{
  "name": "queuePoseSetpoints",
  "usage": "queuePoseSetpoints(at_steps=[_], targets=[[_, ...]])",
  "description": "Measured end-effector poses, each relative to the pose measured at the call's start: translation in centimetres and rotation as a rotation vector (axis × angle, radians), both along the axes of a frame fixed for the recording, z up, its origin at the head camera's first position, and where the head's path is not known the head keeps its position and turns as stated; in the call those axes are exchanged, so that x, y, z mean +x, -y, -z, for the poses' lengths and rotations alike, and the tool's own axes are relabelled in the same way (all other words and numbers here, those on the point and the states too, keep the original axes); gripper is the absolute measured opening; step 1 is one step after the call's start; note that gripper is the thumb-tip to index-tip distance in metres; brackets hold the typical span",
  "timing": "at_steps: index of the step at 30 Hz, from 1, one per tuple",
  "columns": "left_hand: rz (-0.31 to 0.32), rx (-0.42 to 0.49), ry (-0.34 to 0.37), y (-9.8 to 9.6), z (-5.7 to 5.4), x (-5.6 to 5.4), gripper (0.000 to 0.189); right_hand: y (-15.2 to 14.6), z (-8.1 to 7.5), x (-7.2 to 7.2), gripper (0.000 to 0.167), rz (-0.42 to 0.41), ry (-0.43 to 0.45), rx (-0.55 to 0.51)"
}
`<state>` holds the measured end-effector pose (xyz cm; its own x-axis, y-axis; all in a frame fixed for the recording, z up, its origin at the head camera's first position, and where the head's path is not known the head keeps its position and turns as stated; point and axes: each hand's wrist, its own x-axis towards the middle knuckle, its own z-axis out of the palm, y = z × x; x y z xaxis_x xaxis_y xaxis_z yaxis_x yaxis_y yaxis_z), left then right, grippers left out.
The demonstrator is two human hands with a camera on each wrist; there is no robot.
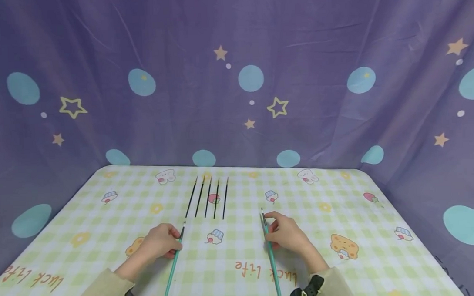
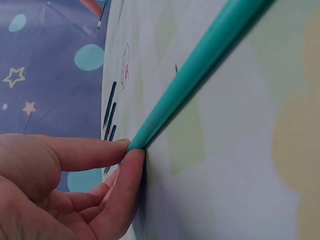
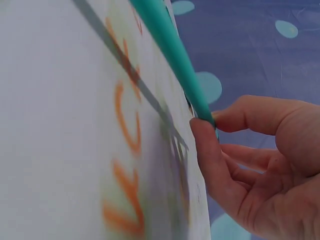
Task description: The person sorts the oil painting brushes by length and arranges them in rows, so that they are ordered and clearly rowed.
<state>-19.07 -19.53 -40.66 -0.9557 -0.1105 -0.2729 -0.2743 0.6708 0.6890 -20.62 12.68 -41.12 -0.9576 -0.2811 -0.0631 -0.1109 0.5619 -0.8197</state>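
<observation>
My left hand [image 1: 162, 241] pinches a green-handled paintbrush [image 1: 171, 272] near its dark ferrule, between thumb and fingertips. The brush slants with its pale tip pointing away from me. In the left wrist view its green handle [image 2: 195, 65] runs up from the pinch. On the other side, my right hand [image 1: 285, 233] pinches a second green-handled paintbrush [image 1: 273, 264], also near the ferrule. In the right wrist view that handle [image 3: 172, 52] casts a shadow on the cloth, so it stands a little off the table there.
Several thin black brushes [image 1: 205, 199] lie in a slanted row on the far middle of the table, tips away from me. A checked, printed tablecloth [image 1: 122, 221] covers the table. Behind hangs a purple curtain [image 1: 189, 119] with stars and dots.
</observation>
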Motion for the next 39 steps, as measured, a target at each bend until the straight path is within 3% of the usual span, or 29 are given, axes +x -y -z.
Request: queuePoseSetpoints(at_steps=[6, 15, 24, 34, 39], targets=[[-0.006, -0.003, 0.004, 0.0, 0.1, 0.0, 0.019, 2.2, 0.2, 0.2, 0.057, -0.053, 0.039, -0.054], [0.007, 0.004, -0.010, 0.1, 0.0, 0.1, 0.018, 5.7, 0.2, 0.7, 0.056, -0.138, 0.003, -0.064], [-0.005, -0.004, 0.012, 0.0, -0.1, 0.0, 0.018, 8.8, 0.4, 0.8, 0.055, -0.162, -0.005, -0.101], [0.012, -0.009, 0.008, 0.0, 0.0, 0.1, 0.017, 11.8, 0.4, 1.1, 0.054, -0.180, 0.056, -0.113], [0.016, -0.023, 0.004, -0.2, -0.2, 0.2, 0.017, 12.9, 0.6, 0.9, 0.053, -0.153, 0.052, -0.102]])
